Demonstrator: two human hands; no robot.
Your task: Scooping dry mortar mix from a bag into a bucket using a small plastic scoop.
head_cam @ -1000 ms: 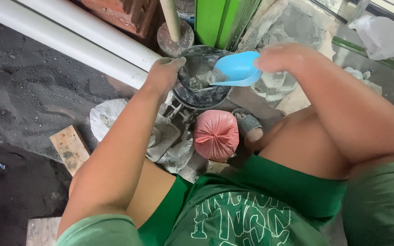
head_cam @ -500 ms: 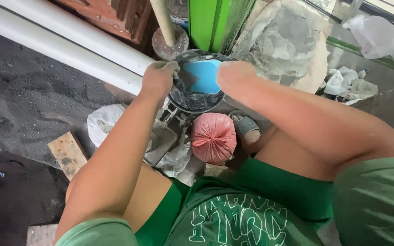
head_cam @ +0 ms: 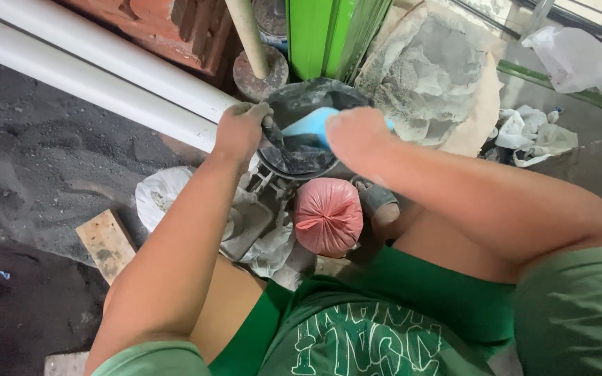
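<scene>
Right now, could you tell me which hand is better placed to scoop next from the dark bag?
Probably the right hand: it already holds the blue scoop inside the dark bag, while the left hand grips the bag's rim.

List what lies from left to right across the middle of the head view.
Wooden block → white bag → left hand → blue scoop → right hand → crumpled white plastic.

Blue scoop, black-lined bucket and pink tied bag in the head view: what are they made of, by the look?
Blue scoop: likely moulded plastic, going by its smooth, even light-blue surface, held in the right hand.
Bucket: wall material unclear; lined with thin glossy black plastic film, wrinkled where the left hand pinches it.
Pink bag: thin plastic film, gathered folds at its knot; contents hidden.
</scene>
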